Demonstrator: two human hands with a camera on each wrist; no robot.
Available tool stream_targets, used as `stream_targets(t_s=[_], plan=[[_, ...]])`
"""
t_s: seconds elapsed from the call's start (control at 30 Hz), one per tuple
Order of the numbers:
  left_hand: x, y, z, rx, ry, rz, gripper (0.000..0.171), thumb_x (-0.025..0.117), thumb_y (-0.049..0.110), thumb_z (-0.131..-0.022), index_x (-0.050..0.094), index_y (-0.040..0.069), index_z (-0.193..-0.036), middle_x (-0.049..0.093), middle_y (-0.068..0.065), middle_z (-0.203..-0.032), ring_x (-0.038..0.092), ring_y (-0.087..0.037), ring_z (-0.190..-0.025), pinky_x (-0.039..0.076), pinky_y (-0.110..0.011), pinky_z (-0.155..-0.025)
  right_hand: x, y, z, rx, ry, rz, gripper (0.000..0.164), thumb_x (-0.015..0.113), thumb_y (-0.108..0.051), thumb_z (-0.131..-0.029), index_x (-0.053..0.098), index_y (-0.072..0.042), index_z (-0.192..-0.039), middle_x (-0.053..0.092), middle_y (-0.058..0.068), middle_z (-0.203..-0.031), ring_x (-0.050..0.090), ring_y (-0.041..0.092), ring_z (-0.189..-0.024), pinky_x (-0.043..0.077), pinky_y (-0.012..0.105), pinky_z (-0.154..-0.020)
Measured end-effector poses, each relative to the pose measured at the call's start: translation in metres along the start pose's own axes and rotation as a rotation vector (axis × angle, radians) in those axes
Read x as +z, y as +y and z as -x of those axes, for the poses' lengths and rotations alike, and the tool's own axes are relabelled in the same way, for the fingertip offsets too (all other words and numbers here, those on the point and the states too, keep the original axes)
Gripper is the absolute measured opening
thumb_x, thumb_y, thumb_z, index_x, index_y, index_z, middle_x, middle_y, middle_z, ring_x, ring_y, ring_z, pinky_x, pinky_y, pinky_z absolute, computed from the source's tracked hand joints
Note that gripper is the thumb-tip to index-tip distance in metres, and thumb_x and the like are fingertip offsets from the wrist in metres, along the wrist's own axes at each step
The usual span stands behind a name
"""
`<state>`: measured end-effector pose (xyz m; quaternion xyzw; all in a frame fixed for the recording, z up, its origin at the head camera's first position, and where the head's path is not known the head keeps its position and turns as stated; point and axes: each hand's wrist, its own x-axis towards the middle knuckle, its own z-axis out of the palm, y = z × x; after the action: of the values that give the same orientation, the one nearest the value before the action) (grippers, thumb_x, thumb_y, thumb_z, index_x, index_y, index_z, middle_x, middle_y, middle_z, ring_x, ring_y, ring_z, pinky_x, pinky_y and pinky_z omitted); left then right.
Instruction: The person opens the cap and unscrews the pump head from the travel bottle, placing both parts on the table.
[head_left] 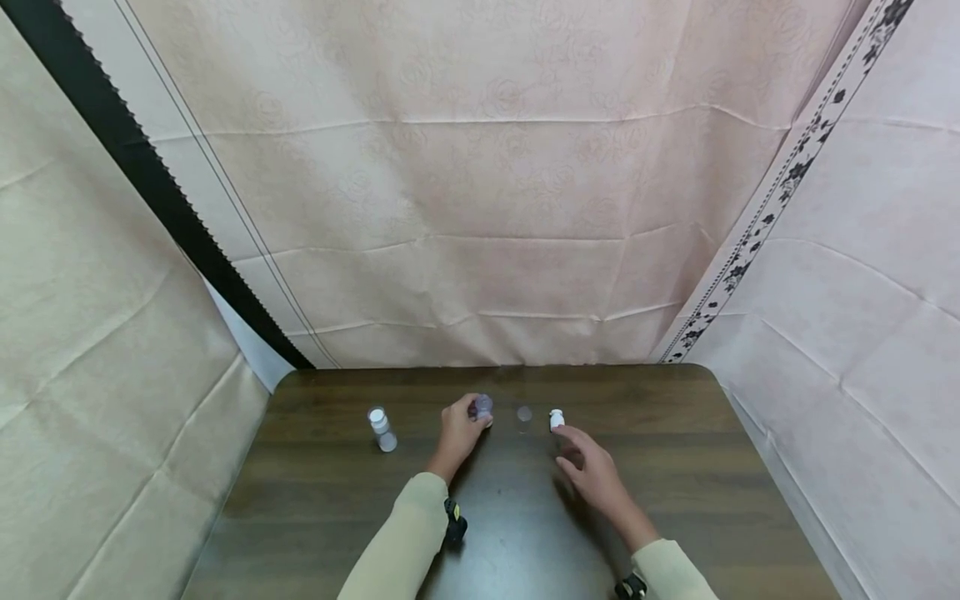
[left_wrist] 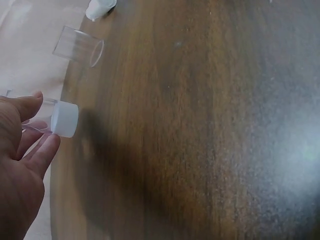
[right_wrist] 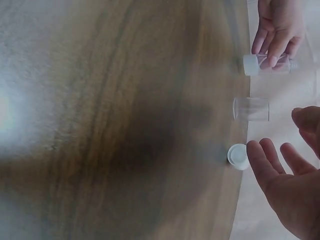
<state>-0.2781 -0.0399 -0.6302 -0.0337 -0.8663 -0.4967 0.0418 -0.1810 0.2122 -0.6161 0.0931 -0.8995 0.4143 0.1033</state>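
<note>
"Where did your hands stand?"

"Well apart. My left hand (head_left: 458,430) pinched a clear bottle (right_wrist: 273,65) just above the centre of the head view; in the right wrist view its white end (right_wrist: 250,65) pointed left. My right hand (head_left: 596,477) gripped nothing that I could see: thumb and fingers were spread, the index fingertip right at a small white piece (head_left: 557,419), right of centre. From my feed I couldn't tell whether they touched."

"Which step did you read that as?"

"Handling the separate parts, I judged: steadying the bottle on one side, reaching for the white piece on the other. The next move seemed to call for thumb and fingertip to meet lightly round that piece, the left pinch holding firm."

"Anything in the way?"

"A clear cylinder (head_left: 524,414) sat between the hands, so faint against the wood that I could easily have clipped it crossing over. A white-capped bottle (head_left: 382,429) stood left of centre, well clear of both hands."

"And beyond?"

"The brown table (head_left: 300,500) filled the lower frame, its glare washing out part of my wrist views; pale cloth (head_left: 487,183) hung across the top."
</note>
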Motion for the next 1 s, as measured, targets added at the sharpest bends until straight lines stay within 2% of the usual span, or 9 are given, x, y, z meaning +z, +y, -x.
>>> stream_targets(t_s=[0.27,0.57,0.8,1.0], plan=[[0.0053,-0.0042,-0.0027,-0.021,-0.013,-0.022,0.036,0.082,0.005,-0.087,0.07,0.001,-0.121,0.074,-0.02,-0.111,0.072,-0.029,-0.102,0.061,-0.043,-0.086,0.0013,0.0015,0.0061,0.065,-0.032,-0.047,0.053,0.078,0.004,-0.087,0.064,-0.011,-0.136,0.066,0.013,-0.134,0.072,0.031,-0.102,0.06,0.048,-0.088],[0.0071,-0.0051,-0.0028,-0.026,-0.016,-0.047,0.041,0.082,0.008,-0.088,0.069,0.003,-0.126,0.073,-0.02,-0.117,0.07,-0.032,-0.109,0.059,-0.048,-0.091,0.0011,0.0017,0.0085,0.079,-0.028,-0.06,0.053,0.078,0.005,-0.087,0.065,-0.01,-0.135,0.067,0.012,-0.13,0.072,0.028,-0.1,0.06,0.044,-0.087],[0.0059,-0.0054,-0.0003,0.006,-0.006,-0.041,0.05,0.085,0.01,-0.085,0.066,0.002,-0.131,0.073,-0.02,-0.117,0.07,-0.032,-0.108,0.059,-0.048,-0.089,0.0008,-0.0004,0.0097,0.081,-0.027,-0.051,0.052,0.078,0.005,-0.087,0.064,-0.009,-0.136,0.067,0.012,-0.131,0.072,0.029,-0.102,0.059,0.047,-0.09],[0.0009,-0.0039,0.0027,0.051,0.012,-0.014,0.057,0.085,0.011,-0.085,0.062,0.002,-0.136,0.07,-0.02,-0.127,0.067,-0.035,-0.117,0.057,-0.05,-0.095,-0.0021,-0.0019,0.0085,0.095,-0.031,-0.071,0.05,0.077,0.0,-0.09,0.064,-0.01,-0.137,0.066,0.012,-0.134,0.072,0.029,-0.105,0.06,0.044,-0.091]])
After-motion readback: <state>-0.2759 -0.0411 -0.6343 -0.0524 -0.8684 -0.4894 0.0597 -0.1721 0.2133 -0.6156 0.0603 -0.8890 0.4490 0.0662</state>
